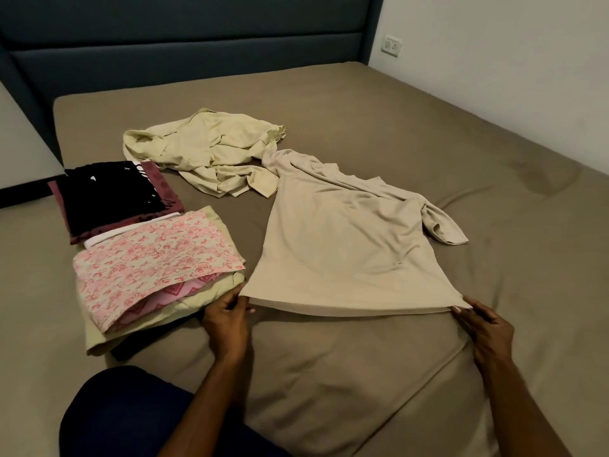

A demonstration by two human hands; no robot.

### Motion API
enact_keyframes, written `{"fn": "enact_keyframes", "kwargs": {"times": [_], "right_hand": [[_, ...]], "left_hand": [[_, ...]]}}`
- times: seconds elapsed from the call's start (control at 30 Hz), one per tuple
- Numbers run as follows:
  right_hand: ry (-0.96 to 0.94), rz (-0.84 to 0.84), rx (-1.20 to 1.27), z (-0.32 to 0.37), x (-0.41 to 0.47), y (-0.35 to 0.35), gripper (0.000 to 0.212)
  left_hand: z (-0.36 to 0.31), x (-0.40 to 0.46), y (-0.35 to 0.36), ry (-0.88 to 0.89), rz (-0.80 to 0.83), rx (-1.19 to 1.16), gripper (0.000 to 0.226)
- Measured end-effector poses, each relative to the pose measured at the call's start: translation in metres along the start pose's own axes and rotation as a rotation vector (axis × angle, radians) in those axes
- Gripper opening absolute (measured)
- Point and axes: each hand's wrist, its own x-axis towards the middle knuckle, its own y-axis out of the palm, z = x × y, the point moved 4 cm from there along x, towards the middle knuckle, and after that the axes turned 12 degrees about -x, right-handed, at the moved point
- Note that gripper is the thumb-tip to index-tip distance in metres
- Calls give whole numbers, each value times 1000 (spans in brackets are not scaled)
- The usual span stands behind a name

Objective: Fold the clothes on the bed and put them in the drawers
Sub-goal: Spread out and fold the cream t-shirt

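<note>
A beige long-sleeved top (349, 245) lies spread on the bed, hem toward me, one sleeve (441, 225) bunched at its right. My left hand (227, 315) pinches the hem's left corner. My right hand (484, 324) pinches the hem's right corner, and the hem is pulled taut between them. A crumpled pale yellow garment (204, 150) lies beyond the top, touching its neck end. On the left sit two folded stacks: a pink floral one (155, 268) near me and a black and maroon one (112, 196) behind it.
The brown bedsheet (362, 374) covers the mattress, wrinkled near me. A dark blue headboard (184, 37) stands at the back. A white wall with a socket (392, 45) runs along the right. My knee in dark trousers (125, 413) is at the bottom left.
</note>
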Motion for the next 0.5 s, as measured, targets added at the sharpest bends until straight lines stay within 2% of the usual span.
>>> {"fn": "enact_keyframes", "kwargs": {"times": [0.07,0.23,0.37,0.5], "right_hand": [[-5,-49,-10,0,1,0,52],[-25,-171,-48,3,2,5,34],[-69,-296,-224,7,11,13,20],[-220,-349,-563,26,14,3,14]], "left_hand": [[-2,-2,4,-68,32,-79,18],[-11,-6,8,-25,77,33,22],[-18,-2,2,295,129,400,28],[-30,1,5,604,215,848,27]]}}
